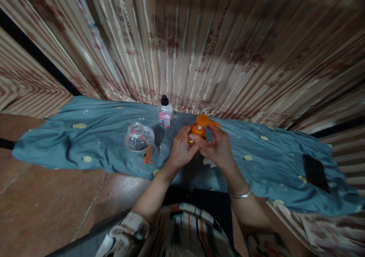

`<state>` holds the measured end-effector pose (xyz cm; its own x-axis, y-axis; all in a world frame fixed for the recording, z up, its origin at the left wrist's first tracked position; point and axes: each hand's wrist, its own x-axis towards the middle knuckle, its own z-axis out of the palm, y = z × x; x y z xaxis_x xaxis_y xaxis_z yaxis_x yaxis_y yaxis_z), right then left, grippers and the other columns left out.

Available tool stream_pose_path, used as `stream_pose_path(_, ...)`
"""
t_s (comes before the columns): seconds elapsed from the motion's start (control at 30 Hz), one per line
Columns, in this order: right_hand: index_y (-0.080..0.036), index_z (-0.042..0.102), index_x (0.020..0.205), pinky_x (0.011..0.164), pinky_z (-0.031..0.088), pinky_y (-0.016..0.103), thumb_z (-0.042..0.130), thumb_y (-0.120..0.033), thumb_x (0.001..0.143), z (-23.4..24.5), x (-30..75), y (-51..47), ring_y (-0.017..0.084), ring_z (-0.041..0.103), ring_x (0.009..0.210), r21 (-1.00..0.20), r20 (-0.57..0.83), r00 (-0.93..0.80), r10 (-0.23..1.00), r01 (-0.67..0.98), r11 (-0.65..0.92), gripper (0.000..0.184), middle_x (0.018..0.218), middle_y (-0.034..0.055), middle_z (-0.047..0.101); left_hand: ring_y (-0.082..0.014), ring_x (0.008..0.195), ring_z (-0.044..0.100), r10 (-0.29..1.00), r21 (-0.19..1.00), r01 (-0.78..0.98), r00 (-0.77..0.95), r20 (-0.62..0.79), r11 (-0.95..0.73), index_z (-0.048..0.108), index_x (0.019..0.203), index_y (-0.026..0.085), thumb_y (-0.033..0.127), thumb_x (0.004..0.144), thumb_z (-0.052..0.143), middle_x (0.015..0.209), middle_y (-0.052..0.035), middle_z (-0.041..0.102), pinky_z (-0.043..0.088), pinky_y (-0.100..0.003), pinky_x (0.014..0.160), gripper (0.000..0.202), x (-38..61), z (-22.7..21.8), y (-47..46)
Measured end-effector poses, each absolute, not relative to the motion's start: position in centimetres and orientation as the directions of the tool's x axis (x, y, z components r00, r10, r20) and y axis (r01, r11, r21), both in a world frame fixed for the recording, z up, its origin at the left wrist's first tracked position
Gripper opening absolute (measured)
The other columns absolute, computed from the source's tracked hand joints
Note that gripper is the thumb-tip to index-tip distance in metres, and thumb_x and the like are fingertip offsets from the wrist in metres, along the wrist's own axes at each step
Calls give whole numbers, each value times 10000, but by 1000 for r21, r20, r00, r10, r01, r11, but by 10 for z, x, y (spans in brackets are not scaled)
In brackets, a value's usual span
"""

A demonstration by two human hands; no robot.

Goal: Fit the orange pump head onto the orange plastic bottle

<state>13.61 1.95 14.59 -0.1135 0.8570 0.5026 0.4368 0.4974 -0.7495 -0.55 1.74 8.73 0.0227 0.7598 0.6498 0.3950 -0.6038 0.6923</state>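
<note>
Both hands closed on the orange pump bottle [199, 129] between them: left hand [180, 148] around its body, right hand [219, 147] fingers at the collar. A slip could probably tip it onto the blue cloth [99, 143], toward the clear jar [139, 139] beyond the left hand.

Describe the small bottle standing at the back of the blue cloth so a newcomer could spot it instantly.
On the blue cloth spread over the floor, look to its far edge by the striped curtain. The small clear bottle stands upright there, alone in having a black cap and pink label, behind the clear jar lying tipped.
</note>
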Motion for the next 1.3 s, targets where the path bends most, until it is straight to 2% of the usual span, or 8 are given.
stream_pose_path(0.13, -259, 763, 1072, 1061, 615, 537, 830, -535, 833, 132, 125, 13, 336, 766, 1162, -739, 548, 52, 835, 498, 454, 371, 1231, 99, 811, -252, 1067, 773, 745, 680, 385, 33, 666, -624, 644, 1215, 202, 383, 1014, 658, 1159, -101, 790, 606, -388, 940, 270, -5, 86, 18)
stream_pose_path(0.23, -268, 760, 1104, 1081, 605, 541, 825, -541, 855, 130, 126, 9, 336, 754, 1200, -714, 576, 55, 816, 519, 469, 375, 1267, 99, 803, -250, 1050, 772, 740, 674, 380, 41, 671, -633, 658, 1181, 208, 364, 1018, 644, 1118, -92, 789, 607, -384, 929, 226, -7, 88, 17)
stream_pose_path(0.4, -280, 720, 1341, 1142, 569, 527, 763, -555, 949, 145, 147, 12, 321, 723, 1285, -693, 532, -213, 819, 445, 567, 481, 1350, 102, 783, -251, 1037, 765, 751, 682, 389, 44, 658, -620, 657, 1202, 204, 384, 1030, 628, 1131, -95, 782, 601, -383, 911, 250, -9, 92, 17)
stream_pose_path(0.5, -283, 740, 1344, 1159, 559, 507, 683, -524, 1023, 158, 160, 20, 304, 707, 1335, -680, 461, -402, 791, 413, 606, 406, 1390, 92, 776, -251, 1022, 761, 766, 691, 400, 45, 641, -602, 651, 1217, 206, 392, 1021, 648, 1136, -93, 779, 598, -381, 899, 271, -9, 92, 17)
stream_pose_path(0.6, -282, 757, 1341, 1160, 558, 496, 695, -488, 1028, 170, 168, 27, 305, 704, 1355, -658, 429, -490, 759, 405, 634, 380, 1426, 91, 765, -255, 1032, 759, 774, 697, 406, 44, 631, -591, 634, 1242, 203, 406, 1009, 668, 1155, -100, 778, 595, -377, 898, 311, -9, 92, 16)
stream_pose_path(0.8, -262, 808, 1196, 1021, 614, 463, 758, -538, 982, 190, 174, 33, 310, 786, 1129, -664, 369, -526, 766, 428, 613, 352, 1196, 67, 836, -266, 1040, 767, 777, 698, 404, 54, 628, -592, 627, 1264, 204, 424, 1006, 678, 1160, -104, 778, 600, -384, 909, 343, -8, 93, 14)
stream_pose_path(1.0, -244, 809, 1047, 872, 606, 404, 774, -620, 945, 197, 177, 40, 285, 779, 959, -612, 348, -551, 758, 478, 629, 392, 1048, 62, 831, -260, 1024, 765, 784, 707, 405, 40, 620, -579, 637, 1220, 207, 402, 998, 684, 1131, -89, 775, 599, -378, 903, 299, -7, 92, 15)
stream_pose_path(1.3, -242, 763, 1011, 875, 594, 445, 738, -559, 991, 190, 167, 31, 293, 743, 890, -442, 430, -524, 735, 587, 678, 318, 933, 67, 793, -271, 1021, 754, 781, 701, 408, 50, 623, -585, 644, 1210, 210, 445, 1001, 689, 1114, -94, 769, 596, -399, 888, 317, -9, 91, 15)
